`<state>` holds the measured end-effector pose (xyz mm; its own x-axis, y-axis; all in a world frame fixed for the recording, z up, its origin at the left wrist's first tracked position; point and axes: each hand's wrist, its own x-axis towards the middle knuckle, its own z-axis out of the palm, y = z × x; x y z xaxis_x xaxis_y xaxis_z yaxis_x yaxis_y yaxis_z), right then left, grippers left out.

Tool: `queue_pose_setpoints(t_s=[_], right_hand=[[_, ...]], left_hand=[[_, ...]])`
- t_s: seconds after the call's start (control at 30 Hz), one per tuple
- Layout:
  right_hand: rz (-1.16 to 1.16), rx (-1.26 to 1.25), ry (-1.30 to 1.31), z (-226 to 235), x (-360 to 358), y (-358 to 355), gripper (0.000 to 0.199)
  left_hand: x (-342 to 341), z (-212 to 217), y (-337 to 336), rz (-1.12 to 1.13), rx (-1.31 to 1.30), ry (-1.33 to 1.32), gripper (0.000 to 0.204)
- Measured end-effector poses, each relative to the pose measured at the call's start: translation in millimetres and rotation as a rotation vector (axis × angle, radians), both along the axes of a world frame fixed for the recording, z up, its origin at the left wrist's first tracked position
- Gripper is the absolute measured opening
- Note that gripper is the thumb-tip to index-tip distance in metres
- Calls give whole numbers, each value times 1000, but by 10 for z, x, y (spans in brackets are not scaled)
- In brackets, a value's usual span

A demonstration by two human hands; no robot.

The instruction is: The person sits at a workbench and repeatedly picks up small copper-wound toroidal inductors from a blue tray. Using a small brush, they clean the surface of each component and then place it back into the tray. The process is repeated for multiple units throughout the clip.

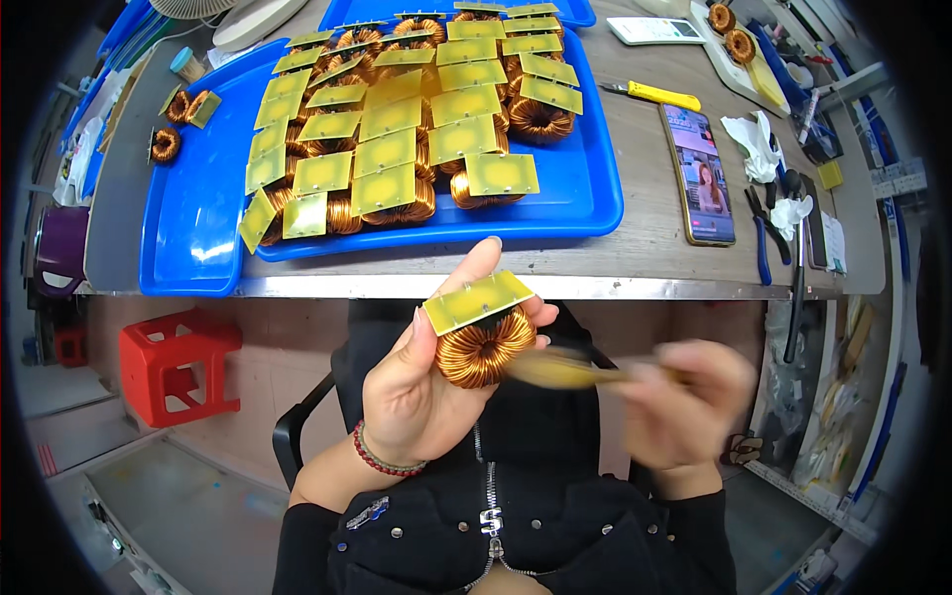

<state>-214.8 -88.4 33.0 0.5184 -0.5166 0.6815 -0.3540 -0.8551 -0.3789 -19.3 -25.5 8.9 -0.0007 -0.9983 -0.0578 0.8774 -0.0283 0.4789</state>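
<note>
In my left hand [412,392] is a toroidal inductor [485,347], a ring wound with copper wire and topped by a yellow-green board [479,302]. My thumb and fingers close around its sides, in front of my chest. My right hand [689,402], smeared by motion, grips a tan tool [560,370] that looks like a brush. Its wide end is at the right side of the winding; I cannot tell whether it touches. Beyond my hands, a blue tray [585,213] carries rows of similar inductors with boards [402,149].
Another blue tray [188,253] lies left, with a few inductors [167,145] near it. On the right are a yellow-handled knife [664,96], a phone [701,174], pliers [769,238], crumpled tissue [754,146] and a white scale [656,31]. A red stool [183,362] stands on the floor.
</note>
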Motion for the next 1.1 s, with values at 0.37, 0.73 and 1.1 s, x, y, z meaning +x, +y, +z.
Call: queue_pose_setpoints(t_s=[0.37,0.73,1.1], right_hand=[[-249,-43,-45,-230,170,-360,18],[-112,17,-73,-414,97,-294,23],[413,940,-235,-160,536,-153,78]], left_hand=[[16,-12,0,-40,60,249,61],[38,-141,51,-129,136,379,39],[-73,-125,-4,-165,92,262,47]])
